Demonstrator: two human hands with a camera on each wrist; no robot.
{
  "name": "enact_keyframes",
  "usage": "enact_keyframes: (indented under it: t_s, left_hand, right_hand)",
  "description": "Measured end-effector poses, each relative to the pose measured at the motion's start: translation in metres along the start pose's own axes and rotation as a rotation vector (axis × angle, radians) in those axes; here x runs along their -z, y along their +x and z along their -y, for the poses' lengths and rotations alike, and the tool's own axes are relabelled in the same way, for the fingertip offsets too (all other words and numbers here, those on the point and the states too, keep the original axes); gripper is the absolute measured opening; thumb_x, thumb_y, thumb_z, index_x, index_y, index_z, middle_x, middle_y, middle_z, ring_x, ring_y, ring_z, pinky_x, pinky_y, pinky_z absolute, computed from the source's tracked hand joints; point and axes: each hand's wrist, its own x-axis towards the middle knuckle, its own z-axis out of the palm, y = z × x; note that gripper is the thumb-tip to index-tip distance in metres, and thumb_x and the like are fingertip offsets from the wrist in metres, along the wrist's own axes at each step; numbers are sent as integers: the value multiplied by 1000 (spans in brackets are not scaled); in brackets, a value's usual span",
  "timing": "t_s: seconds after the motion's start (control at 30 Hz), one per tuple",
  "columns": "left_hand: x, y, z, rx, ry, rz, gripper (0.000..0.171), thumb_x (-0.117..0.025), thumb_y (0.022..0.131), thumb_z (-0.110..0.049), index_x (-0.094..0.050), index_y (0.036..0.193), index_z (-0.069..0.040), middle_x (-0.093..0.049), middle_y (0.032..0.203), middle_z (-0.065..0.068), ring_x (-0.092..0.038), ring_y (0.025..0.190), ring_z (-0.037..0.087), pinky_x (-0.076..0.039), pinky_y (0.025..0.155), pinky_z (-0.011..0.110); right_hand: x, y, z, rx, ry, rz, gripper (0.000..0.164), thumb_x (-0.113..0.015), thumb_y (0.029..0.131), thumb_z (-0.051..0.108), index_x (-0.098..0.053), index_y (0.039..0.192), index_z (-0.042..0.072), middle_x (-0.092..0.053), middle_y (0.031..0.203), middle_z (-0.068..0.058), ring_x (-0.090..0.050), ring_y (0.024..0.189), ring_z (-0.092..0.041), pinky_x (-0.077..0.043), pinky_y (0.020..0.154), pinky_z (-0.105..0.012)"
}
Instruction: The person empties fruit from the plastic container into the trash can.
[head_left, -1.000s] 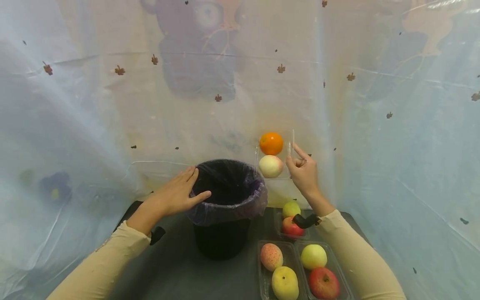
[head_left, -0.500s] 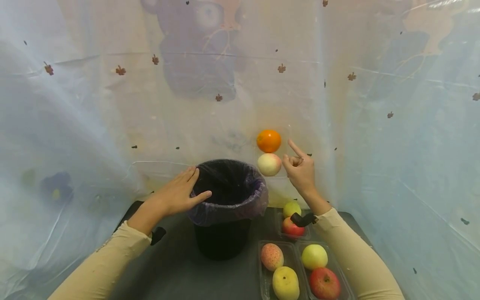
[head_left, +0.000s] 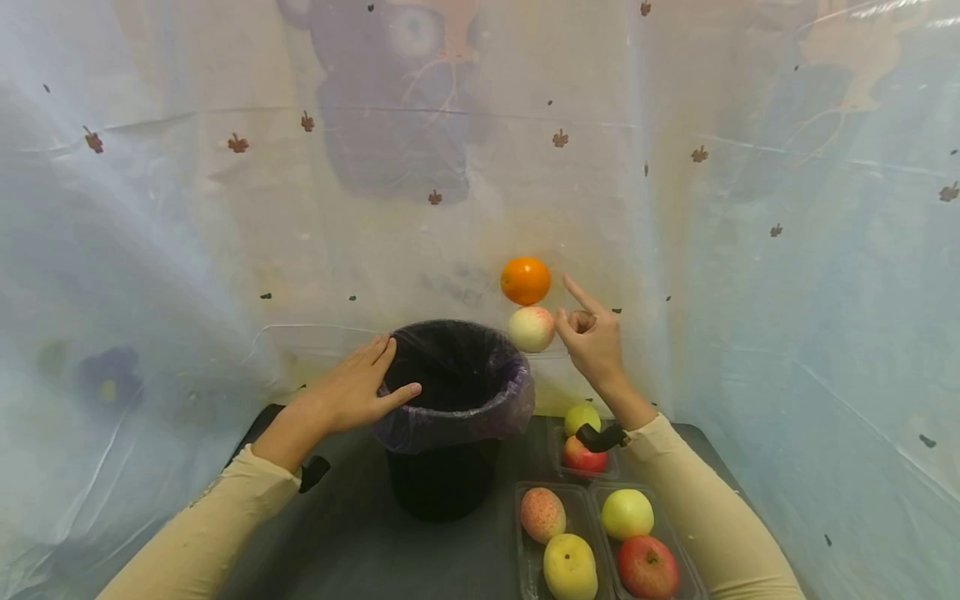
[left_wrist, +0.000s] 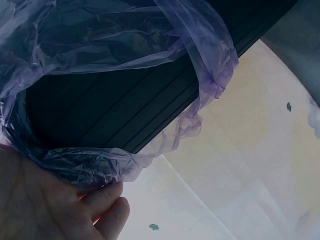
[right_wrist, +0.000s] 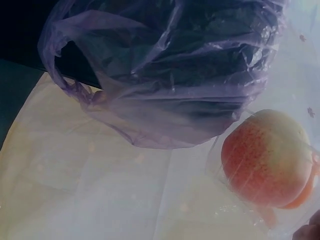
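A clear tray (right_wrist: 231, 207) is held up just beside the bin (head_left: 442, 479), at the far right of its mouth; its edges hardly show in the head view. In it are a peach (head_left: 532, 329), nearest the bin's rim, and an orange (head_left: 526, 281) just beyond. Whether the tray touches the bin cannot be told.

The right hand (head_left: 595, 342), right of the bin, pinches the tray's side; its index finger is stretched out, the other fingers curled.

The left hand (head_left: 348, 387) rests on the bin's left rim, its fingers straight and close together, the thumb spread over the mouth. It touches a thin purple bag (head_left: 517, 392) that lines the bin and folds over the rim.

On the dark bench (head_left: 330, 550), right of the bin, a far tray (head_left: 557, 446) bears a green fruit (head_left: 582, 418) and a red one, the latter partly hidden by the black wrist strap (head_left: 600, 437). Nearer the person than the bin and to its right, two trays side by side hold a speckled fruit (head_left: 543, 515) with a yellow one, and a pale green fruit (head_left: 627, 514) with a deep red one. Behind the bin hangs a printed sheet (head_left: 225, 217).
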Motion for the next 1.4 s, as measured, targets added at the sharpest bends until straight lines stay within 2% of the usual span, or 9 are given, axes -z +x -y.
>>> enact_keyframes:
  t_s: [0.07, 0.23, 0.3, 0.47, 0.6, 0.9, 1.17, 1.4]
  left_hand:
    - [0, 0, 0, 1, -1, 0, 107, -40, 104, -78, -13, 170, 3, -9, 178, 24, -12, 164, 46, -12, 131, 63]
    - [0, 0, -1, -2, 1, -1, 108, -39, 104, -78, -14, 170, 2, -10, 178, 24, -13, 163, 46, -13, 131, 63]
    - [0, 0, -1, -1, -1, -1, 108, -40, 104, -78, -14, 170, 3, -10, 178, 24, -13, 163, 46, -13, 131, 63]
    - [0, -1, -1, -2, 3, 0, 107, -40, 104, -78, -15, 170, 3, -10, 178, 25, -13, 163, 47, -13, 131, 63]
    - [0, -1, -1, -5, 2, -1, 108, -40, 104, -78, -15, 170, 3, -10, 178, 24, -13, 163, 46, -13, 131, 63]
    - [0, -2, -2, -5, 2, -20, 107, -41, 104, -77, -17, 170, 4, -12, 177, 25, -16, 163, 47, -16, 131, 64]
    - [-2, 0, 0, -3, -9, -10, 108, -40, 104, -79, -14, 170, 3, -9, 178, 24, -12, 164, 46, -14, 131, 64]
    - [-3, -1, 0, -10, -4, -17, 107, -41, 105, -77, -16, 170, 4, -11, 177, 25, -15, 163, 47, -15, 131, 64]
  right_hand:
    - [-2, 1, 9, 24, -25, 0, 60, -67, 92, -21, -58, 150, -6, -41, 47, -6, -26, 45, -3, -23, 43, -18]
    - [-7, 1, 13, 76, -85, -10, 60, -66, 91, -24, -58, 148, -10, -38, 46, -11, -23, 47, -3, -20, 46, -17]
    - [-8, 2, 7, 83, -104, -6, 60, -68, 91, -22, -59, 148, -8, -38, 46, -8, -23, 46, -3, -19, 46, -17]
    - [-10, 3, 6, 86, -138, 20, 59, -70, 93, -16, -60, 150, -3, -39, 47, 1, -23, 45, 0, -20, 43, -18]
    - [-9, 5, 8, 121, -165, 43, 58, -70, 95, -12, -60, 151, -1, -39, 47, 5, -23, 45, 1, -20, 43, -18]
    - [-13, 8, 8, 211, -269, 71, 60, -70, 94, -10, -60, 152, 1, -37, 48, 6, -19, 49, 4, -19, 46, -19]
    - [-16, 8, 10, 279, -358, 70, 58, -72, 93, -10, -62, 149, -1, -37, 49, 4, -21, 49, -3, -21, 47, -21]
    - [-19, 6, 8, 319, -453, 58, 59, -75, 91, -7, -64, 149, 2, -42, 52, 4, -22, 51, -1, -25, 47, -24]
